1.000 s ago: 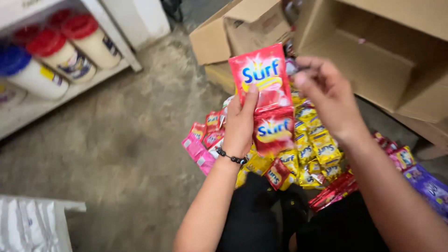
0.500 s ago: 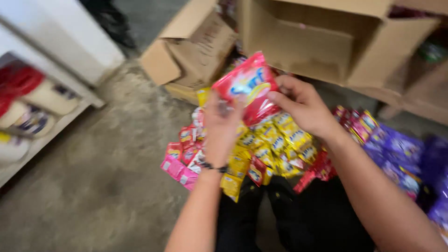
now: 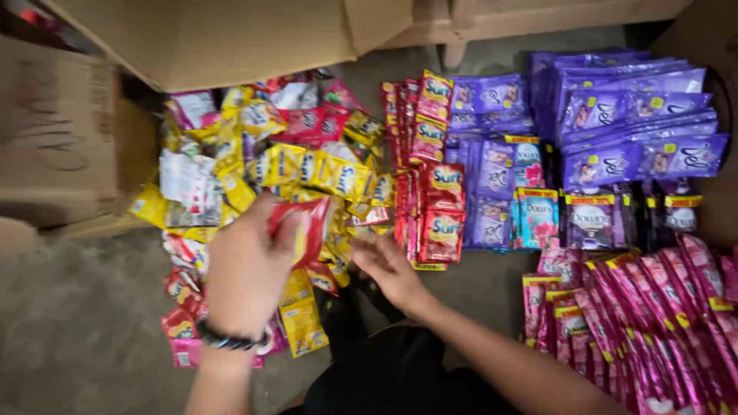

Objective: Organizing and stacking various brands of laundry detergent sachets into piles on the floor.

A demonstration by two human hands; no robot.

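The left hand is holding a red sachet in closed fingers over the loose pile of yellow and red sachets. The right hand, fingers spread, is resting at the pile's right edge. Right of the pile, a red sachet row, purple sachets and pink sachets are lying on the floor; a cardboard box is standing behind.
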